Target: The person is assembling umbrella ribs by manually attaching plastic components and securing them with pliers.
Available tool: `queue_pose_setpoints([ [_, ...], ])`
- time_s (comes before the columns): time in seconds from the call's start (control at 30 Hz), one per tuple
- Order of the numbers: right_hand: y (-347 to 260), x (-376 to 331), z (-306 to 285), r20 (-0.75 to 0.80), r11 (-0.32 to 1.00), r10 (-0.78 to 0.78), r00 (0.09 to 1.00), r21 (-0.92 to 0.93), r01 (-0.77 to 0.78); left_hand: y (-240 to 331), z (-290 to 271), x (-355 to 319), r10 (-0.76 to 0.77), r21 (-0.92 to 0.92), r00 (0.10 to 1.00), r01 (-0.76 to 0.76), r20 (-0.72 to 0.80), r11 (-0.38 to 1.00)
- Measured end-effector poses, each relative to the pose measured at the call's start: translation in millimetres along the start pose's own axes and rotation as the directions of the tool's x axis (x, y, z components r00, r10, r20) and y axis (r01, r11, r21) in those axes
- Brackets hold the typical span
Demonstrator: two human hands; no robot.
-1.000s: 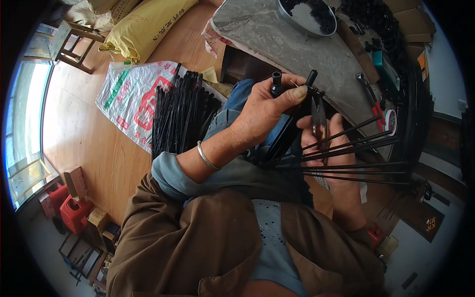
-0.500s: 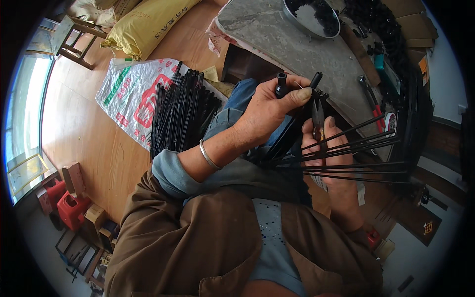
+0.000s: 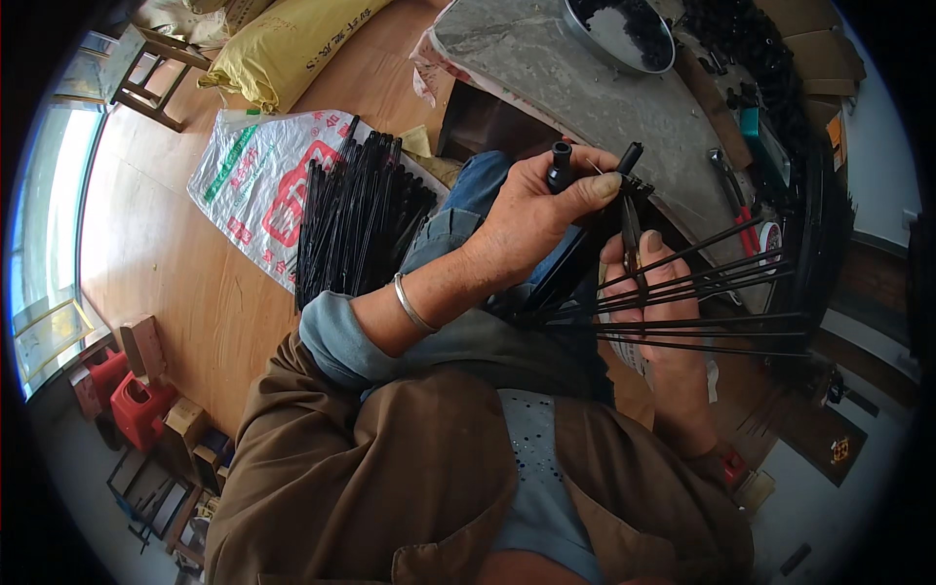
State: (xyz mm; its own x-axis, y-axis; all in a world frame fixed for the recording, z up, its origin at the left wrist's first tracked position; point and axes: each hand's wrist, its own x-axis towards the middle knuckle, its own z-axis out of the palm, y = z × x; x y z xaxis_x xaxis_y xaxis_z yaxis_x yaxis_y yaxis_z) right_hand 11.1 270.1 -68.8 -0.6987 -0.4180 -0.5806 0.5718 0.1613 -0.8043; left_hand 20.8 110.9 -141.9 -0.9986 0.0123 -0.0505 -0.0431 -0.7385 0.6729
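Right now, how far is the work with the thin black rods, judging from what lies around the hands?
Done: several thin black rods fan out from the right hand, gathered at one end. In hand: the left hand pinches a short black plastic tube beside a black-tipped rod. Left: a large pile of loose black rods lies on the white woven sack.

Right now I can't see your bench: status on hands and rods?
Left hand pinching a black cap and rod end. Right hand gripping the fanned black rods. Nothing between the hands.
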Motion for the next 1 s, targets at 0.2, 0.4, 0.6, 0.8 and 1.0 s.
queue_pose_setpoints([
  [0.2, 5.1, -2.7, -0.5, 0.024, 0.995, -0.098, 0.995, -0.013, 0.098, -0.4, 0.5, 0.0, -0.021, -0.062, 1.000, 0.019, -0.022, 0.998],
  [0.4, -2.6, -6.0, 5.5, -0.001, 0.996, -0.072, 0.997, -0.045, 0.072, 1.0, 2.5, -1.6, -0.007, -0.039, 1.000, 0.006, -0.016, 0.999],
  [0.6, -2.8, -11.9, 12.6, -0.043, 0.999, -0.035, 0.998, -0.004, 0.034, -3.7, 3.3, -2.7, 0.041, -0.002, 0.999, -0.041, -0.022, 0.999],
  [0.8, -2.8, -13.9, 14.9, -0.057, 0.999, -0.008, 0.998, 0.040, 0.011, 0.9, 6.7, -4.7, 0.045, 0.020, 0.999, -0.045, -0.007, 0.999],
  [1.0, -5.7, -14.6, 8.4, -0.009, 0.988, 0.079, 0.997, 0.133, -0.078, 4.5, 8.5, -7.0, 0.025, 0.039, 1.000, -0.025, 0.014, 0.999],
])
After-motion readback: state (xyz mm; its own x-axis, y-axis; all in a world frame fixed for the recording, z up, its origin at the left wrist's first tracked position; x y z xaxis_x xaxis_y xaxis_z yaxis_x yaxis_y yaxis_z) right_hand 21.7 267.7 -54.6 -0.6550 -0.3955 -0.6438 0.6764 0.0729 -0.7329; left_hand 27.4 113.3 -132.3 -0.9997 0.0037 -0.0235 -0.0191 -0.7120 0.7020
